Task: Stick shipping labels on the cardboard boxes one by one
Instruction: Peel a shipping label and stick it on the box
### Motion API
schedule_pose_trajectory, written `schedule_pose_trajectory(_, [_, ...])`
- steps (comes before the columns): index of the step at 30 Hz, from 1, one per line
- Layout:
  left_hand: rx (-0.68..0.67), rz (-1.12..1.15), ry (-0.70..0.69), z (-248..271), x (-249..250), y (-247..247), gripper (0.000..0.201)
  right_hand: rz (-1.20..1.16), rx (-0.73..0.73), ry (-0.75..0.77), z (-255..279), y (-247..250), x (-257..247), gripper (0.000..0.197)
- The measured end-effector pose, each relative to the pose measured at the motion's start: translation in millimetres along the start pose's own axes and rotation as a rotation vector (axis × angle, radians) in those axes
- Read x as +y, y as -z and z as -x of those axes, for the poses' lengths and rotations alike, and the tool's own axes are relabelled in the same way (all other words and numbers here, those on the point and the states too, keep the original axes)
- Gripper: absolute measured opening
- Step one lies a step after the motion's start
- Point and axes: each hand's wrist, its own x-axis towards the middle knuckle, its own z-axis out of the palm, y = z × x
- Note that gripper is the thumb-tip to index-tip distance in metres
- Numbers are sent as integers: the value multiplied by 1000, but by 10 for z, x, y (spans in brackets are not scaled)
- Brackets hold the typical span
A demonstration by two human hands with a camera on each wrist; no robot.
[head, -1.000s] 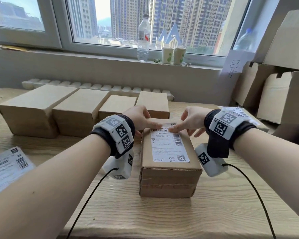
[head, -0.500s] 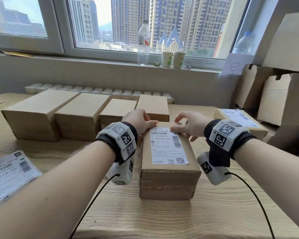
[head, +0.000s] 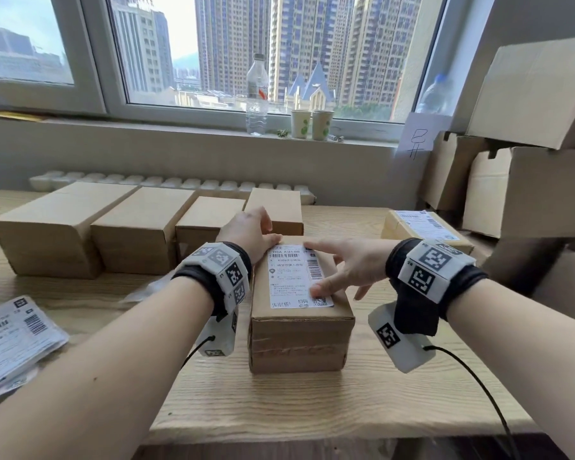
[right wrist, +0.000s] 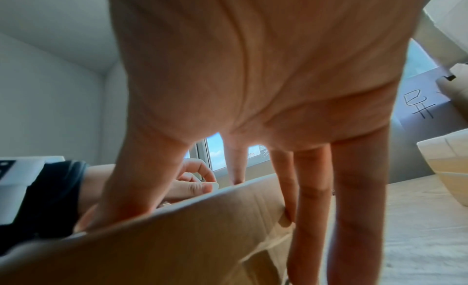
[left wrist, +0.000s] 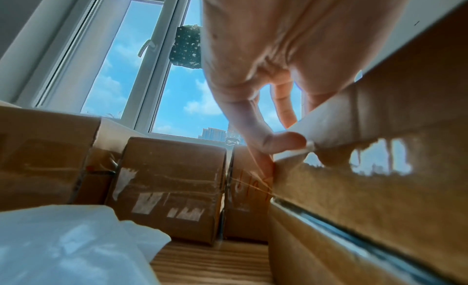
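A taped cardboard box (head: 299,340) stands lengthwise in front of me on the wooden table (head: 312,403). A white shipping label (head: 292,280) lies flat on its top. My left hand (head: 249,232) holds the box's far left corner, with its thumb (left wrist: 281,142) on the label's edge and a finger down the far end. My right hand (head: 346,267) is spread over the label's right side. Its thumb presses near the label's near right corner and its index finger reaches the far edge. In the right wrist view its straight fingers (right wrist: 314,189) hang over the box's right side.
Several plain boxes (head: 140,227) stand in a row at the back left. A labelled box (head: 422,227) sits at the right. A pile of labels (head: 14,340) lies at the left edge. Large cartons (head: 528,180) stack at the right. A bottle (head: 257,94) and two cups (head: 312,124) are on the sill.
My right hand has opened out from the label's far edge, and its thumb has slid down the label's right side towards me. The left hand stays at the far left corner.
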Motion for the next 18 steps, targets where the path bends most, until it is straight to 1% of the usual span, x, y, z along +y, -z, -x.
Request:
schedule_pose_trajectory(2, [-23,9,-19,51,6,44,27,-17,6,-9,35,-25,-2,94])
schedule_pose_trajectory(5, [-74,21,-59,153,-10,119,35,-54,54,-5,70,-84,3,83])
schedule_pose_trajectory(6, [-116,26,-65,188,-14,139,41,-54,78,-1,78,-103,4,78])
schedule_pose_trajectory(8, [-236,72,-52,262,-15,178,58,-48,106,9,84,-121,1,74])
schedule_pose_trajectory(10, [-359,125,-21,335,3,219,77,-42,97,11,89,-114,0,76])
schedule_pose_trajectory(12, [-416,121,-7,392,31,246,88,-30,60,11,100,-95,14,84])
schedule_pose_trajectory(15, [-405,115,4,463,56,271,91,-17,-1,26,111,-93,58,97])
schedule_pose_trajectory(18, [-410,143,27,505,69,283,90,-57,-50,42,132,-104,113,98])
